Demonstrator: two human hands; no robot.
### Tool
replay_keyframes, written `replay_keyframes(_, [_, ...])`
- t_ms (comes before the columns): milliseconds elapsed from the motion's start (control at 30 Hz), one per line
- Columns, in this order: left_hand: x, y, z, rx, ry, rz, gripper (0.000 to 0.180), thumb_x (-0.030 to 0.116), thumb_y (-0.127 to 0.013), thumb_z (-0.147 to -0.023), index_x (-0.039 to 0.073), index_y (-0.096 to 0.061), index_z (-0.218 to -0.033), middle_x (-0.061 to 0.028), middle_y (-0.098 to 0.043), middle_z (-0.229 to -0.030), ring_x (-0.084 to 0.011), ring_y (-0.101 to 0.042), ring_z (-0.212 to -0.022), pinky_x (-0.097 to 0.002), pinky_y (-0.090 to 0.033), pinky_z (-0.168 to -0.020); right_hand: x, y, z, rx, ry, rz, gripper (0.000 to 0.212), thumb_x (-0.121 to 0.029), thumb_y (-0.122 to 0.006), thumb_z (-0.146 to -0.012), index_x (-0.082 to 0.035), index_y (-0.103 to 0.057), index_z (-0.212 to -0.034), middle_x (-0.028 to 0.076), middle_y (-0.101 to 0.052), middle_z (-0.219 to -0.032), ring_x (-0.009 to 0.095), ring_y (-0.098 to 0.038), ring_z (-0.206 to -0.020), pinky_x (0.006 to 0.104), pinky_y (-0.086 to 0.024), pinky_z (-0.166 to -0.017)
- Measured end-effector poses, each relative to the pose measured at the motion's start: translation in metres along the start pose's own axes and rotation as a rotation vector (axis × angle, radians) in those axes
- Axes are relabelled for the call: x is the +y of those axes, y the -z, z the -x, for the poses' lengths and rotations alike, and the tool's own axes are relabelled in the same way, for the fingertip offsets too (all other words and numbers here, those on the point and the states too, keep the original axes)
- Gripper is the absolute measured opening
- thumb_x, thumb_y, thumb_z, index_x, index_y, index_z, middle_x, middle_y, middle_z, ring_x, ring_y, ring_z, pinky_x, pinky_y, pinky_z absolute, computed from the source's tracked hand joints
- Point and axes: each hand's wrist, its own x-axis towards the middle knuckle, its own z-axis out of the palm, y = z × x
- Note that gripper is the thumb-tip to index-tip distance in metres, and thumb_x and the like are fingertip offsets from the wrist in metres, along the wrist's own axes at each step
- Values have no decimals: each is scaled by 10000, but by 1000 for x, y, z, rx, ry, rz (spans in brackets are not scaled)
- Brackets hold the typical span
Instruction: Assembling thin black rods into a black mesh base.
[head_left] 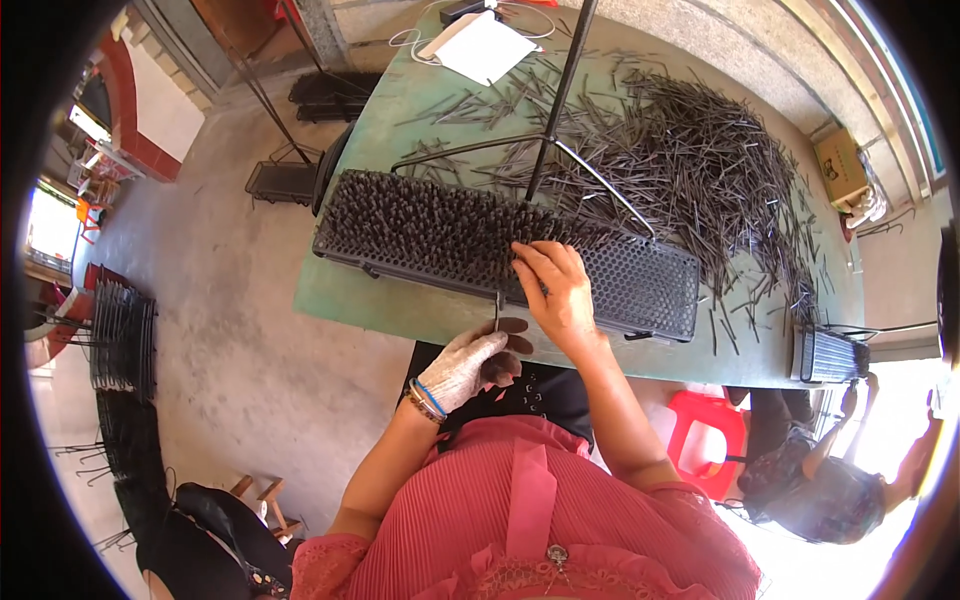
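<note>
A long black perforated rack (640, 285) lies across the table's near edge. Thin black sticks (420, 215) stand packed upright in the holes of its left and middle part, while the holes at the right end show bare. My right hand (560, 295), ungloved, is over the middle of the rack, its fingers closed together at the edge of the packed sticks; whatever they pinch is too small to make out. Just below the rack's near side, my left hand (465, 368) wears a white glove with dark fingertips. A thin dark stick (499, 308) points up from its closed fingers.
Behind the rack a large heap of loose black sticks (710, 160) spreads over the green table (365, 300). A black rod handle (560, 100) rises from the rack. Another person (820, 485) works at right beside a smaller rack (828, 355). A red stool (705, 440) stands nearby.
</note>
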Motion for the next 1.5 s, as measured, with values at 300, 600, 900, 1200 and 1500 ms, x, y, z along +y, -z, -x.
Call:
replay_keyframes(300, [7, 4, 6, -83, -59, 13, 422, 249, -509, -992, 3, -474, -1332, -90, -640, -1071, -117, -622, -790, -231, -516, -675, -20, 4, 7, -219, -534, -660, 186, -104, -702, -885, 2, -690, -1036, 61, -712, -888, 100, -644, -783, 258, -515, -711])
replay_keyframes(600, [-3, 25, 7, 88, -109, -80, 441, 263, -545, -973, 13, -482, -1330, -76, -631, -1077, -118, -607, -826, -260, -501, -745, -9, -28, -16, 74, -106, -263, 194, -50, -727, -828, -14, -697, -1017, 120, -701, -933, 239, -669, -819, 319, -530, -737])
replay_keyframes(900, [-11, 28, 10, 150, -109, -62, 431, 238, -541, -972, -13, -478, -1316, -105, -642, -1054, -141, -620, -801, -271, -498, -691, -10, -38, -10, 87, -63, -212, 179, -55, -737, -800, -38, -706, -975, 106, -708, -927, 278, -659, -845, 353, -526, -743])
replay_keyframes(1200, [-15, 31, 6, 165, -125, -74, 381, 227, -537, -979, 0, -515, -1284, -84, -652, -1028, -109, -609, -765, -250, -497, -665, -10, -45, 1, 65, 153, -1, 196, -143, -731, -782, -44, -687, -945, 71, -601, -992, 252, -565, -892, 374, -436, -796])
replay_keyframes(1500, [73, -43, 10, 12, -157, -366, 401, 232, -573, -969, -4, -514, -1288, -107, -625, -1071, -137, -620, -823, -270, -527, -723, 54, 101, 43, 569, -177, 208, 204, 62, -683, -789, -7, -678, -980, 127, -690, -960, 237, -652, -815, 315, -523, -729])
